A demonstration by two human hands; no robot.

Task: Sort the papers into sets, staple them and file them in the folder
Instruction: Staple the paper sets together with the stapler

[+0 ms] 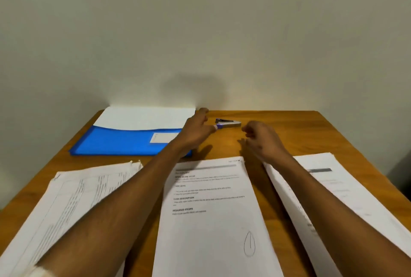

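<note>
Three piles of printed paper lie along the near side of the wooden table: a left pile (73,196), a middle pile (211,216) and a right pile (347,192). A blue folder (115,143) with white sheets sticking out lies at the far left. A small silver and purple stapler (229,123) sits near the far edge. My left hand (195,130) reaches over the folder's right end, fingers stretched, its fingertips at the stapler's purple end. My right hand (262,138) hovers just right of the stapler with fingers loosely curled, holding nothing.
The table (289,134) ends against a plain wall at the back. Its right edge runs diagonally past the right pile. Bare wood shows between the folder, the stapler and the piles.
</note>
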